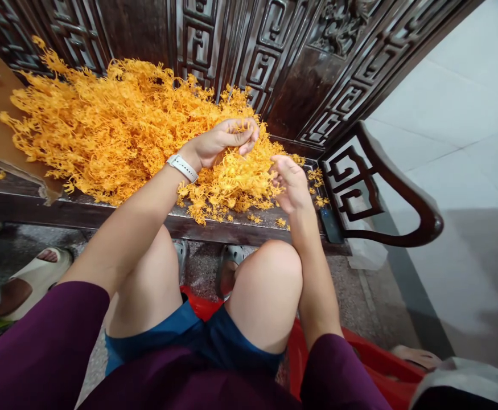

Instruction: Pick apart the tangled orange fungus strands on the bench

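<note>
A big heap of orange, spidery plastic pieces covers much of the dark wooden bench seat. My left hand, with a white watch band on the wrist, is over the heap's right part. Its thumb and fingers are closed on an orange plastic piece, a bit of which shows by the fingertips. At the heap's right edge, my right hand has its fingers curled and pressed together. What they hold, if anything, is too small to make out. Loose pieces lie just beyond it.
Behind the heap rises a carved wooden backrest, with a curved armrest at the right. A dark phone-like object lies by the armrest. Cardboard stands at left. Another person's sandalled foot is at lower left.
</note>
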`<state>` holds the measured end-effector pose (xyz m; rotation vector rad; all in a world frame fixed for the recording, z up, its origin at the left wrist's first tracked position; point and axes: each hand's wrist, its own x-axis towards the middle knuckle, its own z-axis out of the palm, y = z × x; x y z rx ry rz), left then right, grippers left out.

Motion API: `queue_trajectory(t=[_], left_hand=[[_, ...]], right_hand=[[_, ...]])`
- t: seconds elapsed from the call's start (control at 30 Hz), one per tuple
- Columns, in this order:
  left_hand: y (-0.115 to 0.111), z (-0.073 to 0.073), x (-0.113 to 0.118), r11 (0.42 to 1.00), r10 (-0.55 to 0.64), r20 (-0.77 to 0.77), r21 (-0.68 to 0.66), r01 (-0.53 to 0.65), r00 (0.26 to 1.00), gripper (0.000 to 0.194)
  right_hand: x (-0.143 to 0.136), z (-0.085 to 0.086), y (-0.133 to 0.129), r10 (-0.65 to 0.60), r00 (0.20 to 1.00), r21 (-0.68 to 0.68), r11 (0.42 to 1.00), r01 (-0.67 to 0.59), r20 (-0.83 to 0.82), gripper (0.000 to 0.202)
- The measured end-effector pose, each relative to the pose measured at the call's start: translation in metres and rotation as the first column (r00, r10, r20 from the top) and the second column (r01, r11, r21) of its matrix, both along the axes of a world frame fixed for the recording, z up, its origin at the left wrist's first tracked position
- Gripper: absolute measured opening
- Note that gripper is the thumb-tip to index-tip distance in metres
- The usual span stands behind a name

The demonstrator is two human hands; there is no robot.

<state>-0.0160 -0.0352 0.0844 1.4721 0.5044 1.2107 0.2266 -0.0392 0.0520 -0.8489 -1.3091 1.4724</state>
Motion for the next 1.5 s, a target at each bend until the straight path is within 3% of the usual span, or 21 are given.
queue_trajectory(t=[0.13,0.23,0.33,0.47,0.53,0.77,1.0,1.17,1.33,1.5], left_hand=[[0.007,-0.003,-0.009,0.989,0.135,-0.034,-0.052,-0.137,0.990,0.026],[0.011,-0.005,-0.013,0.968,0.234,-0.036,-0.088,-0.237,0.972,0.023],[0.014,-0.007,-0.016,0.967,0.245,0.024,-0.082,-0.242,0.969,0.028],[0.014,-0.007,-0.018,0.980,0.190,0.048,-0.067,-0.187,0.981,0.027],[0.013,-0.006,-0.017,0.981,0.187,0.030,-0.061,-0.185,0.982,0.025],[0.009,-0.003,-0.012,0.978,0.189,-0.129,-0.065,-0.199,0.973,0.015],[0.018,-0.010,-0.012,0.968,0.219,-0.121,-0.100,-0.232,0.968,0.056],[0.020,-0.012,-0.009,0.952,0.289,-0.121,-0.066,-0.298,0.950,0.061],[0.018,-0.013,-0.002,0.957,0.278,-0.088,-0.059,-0.283,0.957,0.053],[0.018,-0.013,0.001,0.936,0.343,-0.125,-0.042,-0.351,0.931,0.049]], right_hand=[[0.001,-0.010,0.003,0.099,0.968,-0.020,0.995,-0.097,0.231,0.034],[0.005,-0.005,0.006,0.081,0.994,-0.063,0.994,-0.086,-0.072,0.029],[0.009,0.000,0.013,-0.089,0.922,-0.191,0.981,0.017,-0.376,0.029],[0.009,-0.010,0.022,-0.199,0.894,-0.496,0.868,-0.029,-0.402,0.027],[0.007,-0.016,0.024,-0.154,0.919,-0.523,0.850,-0.063,-0.362,0.020],[-0.003,-0.011,0.015,-0.047,0.998,-0.203,0.979,0.037,-0.045,0.032],[-0.015,-0.002,-0.004,0.029,0.960,0.137,0.988,-0.070,0.279,0.047],[-0.013,-0.004,-0.003,0.059,0.950,0.185,0.975,-0.120,0.308,0.069],[-0.009,-0.012,0.000,0.041,0.921,0.280,0.947,-0.159,0.386,0.068],[-0.010,-0.017,0.000,0.104,0.874,0.178,0.961,-0.211,0.475,0.065]])
